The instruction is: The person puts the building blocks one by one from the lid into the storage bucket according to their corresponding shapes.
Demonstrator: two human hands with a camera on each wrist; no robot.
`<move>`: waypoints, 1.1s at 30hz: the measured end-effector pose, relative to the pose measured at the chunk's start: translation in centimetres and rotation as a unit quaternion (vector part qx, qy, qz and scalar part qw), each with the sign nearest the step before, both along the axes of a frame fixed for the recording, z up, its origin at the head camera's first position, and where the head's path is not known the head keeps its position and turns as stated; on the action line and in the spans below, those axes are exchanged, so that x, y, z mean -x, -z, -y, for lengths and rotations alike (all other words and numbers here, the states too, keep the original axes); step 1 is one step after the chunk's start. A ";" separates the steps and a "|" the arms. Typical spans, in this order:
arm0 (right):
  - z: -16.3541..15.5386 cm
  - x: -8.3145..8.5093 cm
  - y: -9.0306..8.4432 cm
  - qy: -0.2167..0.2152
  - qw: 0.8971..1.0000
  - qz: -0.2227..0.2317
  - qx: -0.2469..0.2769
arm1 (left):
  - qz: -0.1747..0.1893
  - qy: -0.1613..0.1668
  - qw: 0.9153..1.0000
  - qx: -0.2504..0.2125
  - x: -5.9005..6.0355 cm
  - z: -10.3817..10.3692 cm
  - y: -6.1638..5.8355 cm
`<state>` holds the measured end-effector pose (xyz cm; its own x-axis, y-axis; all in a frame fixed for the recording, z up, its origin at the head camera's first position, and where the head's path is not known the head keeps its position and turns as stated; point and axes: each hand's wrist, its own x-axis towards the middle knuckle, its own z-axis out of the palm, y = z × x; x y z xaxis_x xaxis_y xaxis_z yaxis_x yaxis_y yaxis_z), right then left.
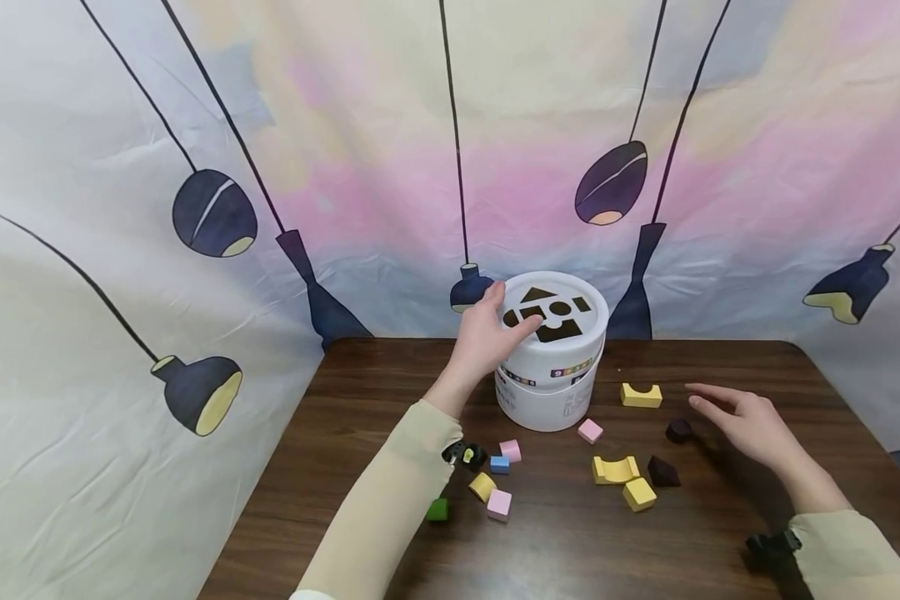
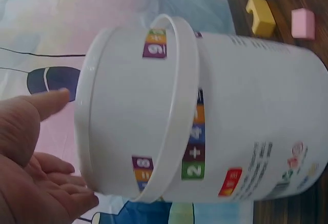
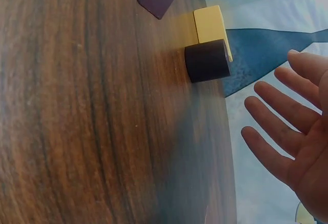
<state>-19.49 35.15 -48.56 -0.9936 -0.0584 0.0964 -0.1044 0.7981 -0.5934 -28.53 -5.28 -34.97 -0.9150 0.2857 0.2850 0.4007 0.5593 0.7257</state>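
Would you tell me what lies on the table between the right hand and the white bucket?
In the head view, a dark purple cylinder sits just left of the right hand, and a yellow arch block lies farther on toward the white bucket.

Left hand (image 1: pixel 487 333) reaches forward, fingers relaxed; right hand (image 1: pixel 746 421) hovers flat, fingers spread.

Glossy smooth white plastic bucket (image 2: pixel 246 106) with paper number stickers, dark grained wooden table (image 3: pixel 77 106), matt dark purple cylinder block (image 3: pixel 207 60), creased printed cloth backdrop (image 1: pixel 120 125)
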 end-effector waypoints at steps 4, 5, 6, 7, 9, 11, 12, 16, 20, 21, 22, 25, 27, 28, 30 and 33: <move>0.1 0.0 0.1 -0.002 1.000 0.007 0.001 | 0.008 -0.012 1.000 0.005 -0.2 -0.1 0.5; 0.1 0.0 0.1 -0.003 1.000 0.008 0.001 | 0.009 -0.014 1.000 0.004 -0.2 0.0 0.6; 0.1 0.0 0.1 -0.003 1.000 0.010 0.001 | 0.011 -0.016 1.000 0.004 -0.2 0.1 0.8; 0.1 -0.1 0.1 -0.002 1.000 0.012 0.001 | 0.013 -0.018 1.000 0.004 -0.2 0.2 0.9; 0.2 -0.1 0.0 0.000 1.000 0.017 0.003 | 0.015 -0.018 1.000 0.004 -0.1 0.3 1.1; 0.2 -0.1 0.0 -0.001 1.000 0.020 0.003 | 0.017 -0.020 1.000 0.006 0.0 0.4 1.3; 0.3 -0.1 0.0 -0.003 1.000 0.023 0.004 | 0.020 -0.020 1.000 0.008 0.0 0.5 1.3; 0.2 -0.1 0.3 -0.011 1.000 0.028 0.001 | 0.025 -0.024 0.999 0.014 0.2 0.5 1.5; 0.0 -0.3 0.7 -0.013 0.999 0.035 0.000 | 0.029 -0.021 0.999 0.014 0.2 0.4 1.5; 0.0 -0.3 0.7 -0.012 0.999 0.037 0.002 | 0.030 -0.019 0.999 0.012 0.3 0.3 1.5; -0.1 -0.3 0.7 -0.012 0.999 0.039 0.002 | 0.030 -0.016 0.999 0.010 0.3 0.2 1.5; -0.2 -0.3 0.9 -0.010 0.999 0.042 0.001 | 0.031 -0.008 0.999 0.005 0.4 0.1 1.6; -0.3 -0.3 1.0 -0.011 0.999 0.046 0.000 | 0.033 -0.003 0.999 0.003 0.5 0.1 1.7; -0.3 -0.3 1.0 -0.012 0.999 0.048 -0.001 | 0.034 -0.001 0.999 0.002 0.5 0.2 1.7; -0.4 -0.3 1.1 -0.014 0.998 0.053 -0.004 | 0.038 0.002 0.999 0.002 0.5 0.4 1.7; -0.5 -0.2 1.2 -0.020 0.998 0.056 -0.010 | 0.048 0.007 0.999 0.008 0.5 0.9 1.7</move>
<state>-19.24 35.67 -49.80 -0.9950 -0.0983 -0.0161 -0.0702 0.8067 -0.5868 -28.99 -6.14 -36.65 -0.9335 0.3030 0.1920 0.3383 0.5656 0.7521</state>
